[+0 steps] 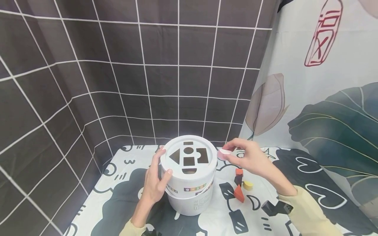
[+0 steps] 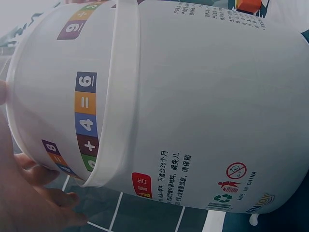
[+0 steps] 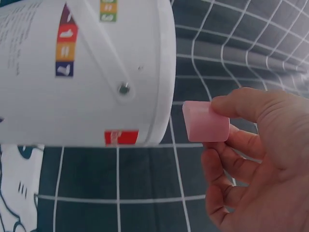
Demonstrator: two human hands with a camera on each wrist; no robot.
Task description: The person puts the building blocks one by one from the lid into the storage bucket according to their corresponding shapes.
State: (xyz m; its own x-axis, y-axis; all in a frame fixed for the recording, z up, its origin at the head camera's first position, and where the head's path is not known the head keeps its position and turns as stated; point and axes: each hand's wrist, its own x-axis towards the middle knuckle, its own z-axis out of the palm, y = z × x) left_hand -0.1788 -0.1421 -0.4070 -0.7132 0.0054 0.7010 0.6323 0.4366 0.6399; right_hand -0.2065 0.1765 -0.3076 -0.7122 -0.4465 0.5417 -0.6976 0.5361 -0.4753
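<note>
A white shape-sorter bucket stands upright, its lid cut with holes of several shapes. Against the bucket's left side rests my left hand, thumb and fingers spread along the lid's rim. Part of this hand shows beside the number strips in the left wrist view. My right hand pinches a small pink block between thumb and fingers. The block is just right of the lid, close to the rim. One of its faces looks rounded in the right wrist view.
Right of the bucket lie a red-orange triangular block, a yellow round block, an orange block and a dark block. A patterned cloth covers the table. Dark gridded fabric hangs behind.
</note>
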